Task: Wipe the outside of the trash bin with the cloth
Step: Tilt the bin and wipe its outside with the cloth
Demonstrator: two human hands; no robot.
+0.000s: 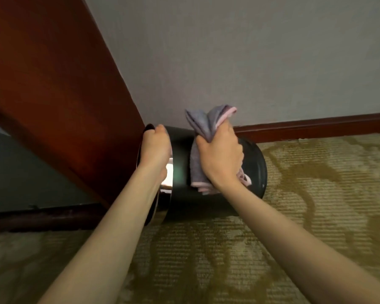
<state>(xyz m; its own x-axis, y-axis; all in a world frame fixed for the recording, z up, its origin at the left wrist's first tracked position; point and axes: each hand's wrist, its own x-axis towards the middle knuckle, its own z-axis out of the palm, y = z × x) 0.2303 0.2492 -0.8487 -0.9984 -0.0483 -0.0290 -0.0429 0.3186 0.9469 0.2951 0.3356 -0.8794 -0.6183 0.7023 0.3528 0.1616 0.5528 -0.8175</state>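
Observation:
A dark round trash bin (181, 165) with a shiny metal rim band lies tipped on its side above the carpet, its mouth to the left and its base to the right. My left hand (156, 148) grips the rim at the mouth. My right hand (221, 156) clutches a bunched grey cloth (203, 122) with pink edging and presses it against the bin's outer wall near the base end. Cloth ends stick out above and below my fist.
A reddish-brown wooden panel (53, 84) stands right beside the bin's mouth on the left. A pale wall (250, 51) with a dark wooden baseboard (316, 126) runs behind. Patterned olive carpet (272, 238) covers the floor.

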